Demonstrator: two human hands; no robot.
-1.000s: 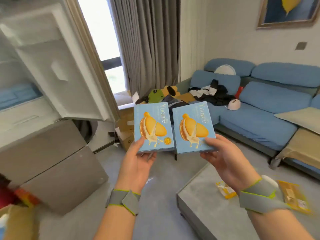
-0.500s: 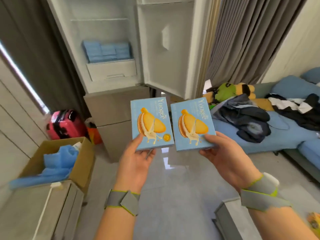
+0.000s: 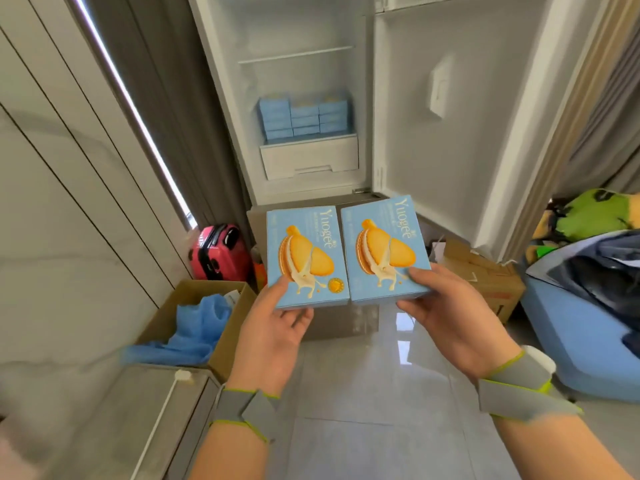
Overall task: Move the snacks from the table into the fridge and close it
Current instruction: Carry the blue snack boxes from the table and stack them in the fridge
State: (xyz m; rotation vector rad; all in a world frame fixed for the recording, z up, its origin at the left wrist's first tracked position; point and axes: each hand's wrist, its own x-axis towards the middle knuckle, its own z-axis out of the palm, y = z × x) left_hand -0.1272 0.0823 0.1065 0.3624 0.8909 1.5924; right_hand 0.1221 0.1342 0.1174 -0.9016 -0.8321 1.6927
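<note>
We hold one snack box (image 3: 304,258) in our left hand (image 3: 273,327), another box (image 3: 382,249) in our right hand (image 3: 450,306); fridge (image 3: 304,81) open, stacked boxes (image 3: 304,117) seemingly already inside.

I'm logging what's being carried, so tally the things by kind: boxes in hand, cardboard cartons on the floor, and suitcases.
Light blue biscuit boxes in hand: 2, one in the left hand at, one in the right hand at
Brown cardboard cartons on the floor: 2
Pink hard-shell suitcases: 1
Total: 5
</note>
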